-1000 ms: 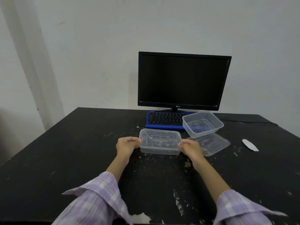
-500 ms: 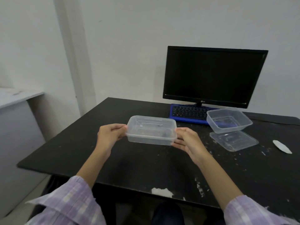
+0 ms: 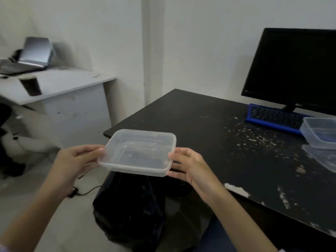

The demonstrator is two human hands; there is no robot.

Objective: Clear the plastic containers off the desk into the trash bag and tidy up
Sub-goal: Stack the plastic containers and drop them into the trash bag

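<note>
The left hand (image 3: 72, 160) and right hand (image 3: 192, 166) each pinch one short end of the clear plastic container (image 3: 138, 151), held level in the air. Directly below this grip stands the black trash bag (image 3: 131, 211); its mouth looks narrow, so the container may catch on the edge or fall beside it. Far right of the grip, another container (image 3: 321, 131) and a lid (image 3: 323, 159) wait on the black desk (image 3: 209, 124).
</note>
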